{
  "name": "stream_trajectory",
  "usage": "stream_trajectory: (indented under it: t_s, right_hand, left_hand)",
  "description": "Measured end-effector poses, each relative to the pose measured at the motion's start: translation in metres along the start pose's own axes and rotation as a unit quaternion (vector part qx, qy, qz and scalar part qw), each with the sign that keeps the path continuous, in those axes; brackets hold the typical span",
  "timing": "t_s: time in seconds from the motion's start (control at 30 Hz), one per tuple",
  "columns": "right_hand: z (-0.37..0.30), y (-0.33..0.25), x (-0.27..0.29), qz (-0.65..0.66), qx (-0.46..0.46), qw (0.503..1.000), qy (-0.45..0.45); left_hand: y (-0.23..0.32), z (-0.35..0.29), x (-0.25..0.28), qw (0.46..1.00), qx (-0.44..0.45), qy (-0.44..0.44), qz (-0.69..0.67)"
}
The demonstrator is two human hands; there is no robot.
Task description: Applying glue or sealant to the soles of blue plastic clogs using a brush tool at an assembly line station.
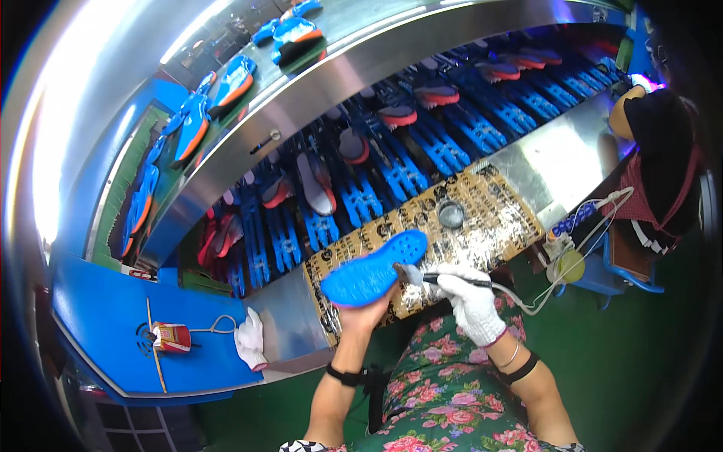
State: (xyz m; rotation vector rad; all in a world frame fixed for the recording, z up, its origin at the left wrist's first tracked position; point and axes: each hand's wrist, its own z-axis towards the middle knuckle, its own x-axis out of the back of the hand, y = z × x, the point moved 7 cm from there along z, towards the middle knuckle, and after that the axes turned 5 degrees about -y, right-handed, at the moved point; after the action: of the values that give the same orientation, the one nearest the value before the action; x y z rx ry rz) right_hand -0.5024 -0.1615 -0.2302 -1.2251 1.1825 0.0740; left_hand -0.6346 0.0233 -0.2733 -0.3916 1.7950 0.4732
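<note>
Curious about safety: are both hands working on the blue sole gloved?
No: the right hand wears a white glove, but the left hand holding the blue sole is bare.

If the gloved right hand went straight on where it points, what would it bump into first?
Probably the blue sole; the brush in the right hand would meet it first, though depth is unclear.

A green floor [602,354] spreads below; a blue tabletop [105,301] stands at left. White light [64,98] glares at upper left; a blue-framed seat [631,260] stands at right.
</note>
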Motion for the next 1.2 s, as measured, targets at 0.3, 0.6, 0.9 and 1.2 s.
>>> stream_trajectory:
  t_s: [0.3,0.6,0.9,1.2]
  right_hand:
    - [-0.012,-0.004,-0.026,-0.086,-0.009,0.995,-0.059]
    - [-0.031,-0.106,-0.079,-0.403,0.31,0.847,-0.155]
    - [-0.036,-0.117,-0.1,-0.556,0.459,0.668,-0.188]
    - [-0.049,-0.104,-0.102,-0.457,0.448,0.734,-0.228]
  left_hand:
    - [-0.066,-0.073,0.018,0.98,0.167,-0.058,0.088]
    - [-0.115,-0.056,-0.057,0.955,0.2,-0.168,-0.142]
    - [-0.111,-0.06,-0.017,0.968,0.101,-0.067,0.219]
    - [-0.109,-0.053,0.008,0.978,0.133,-0.162,0.018]
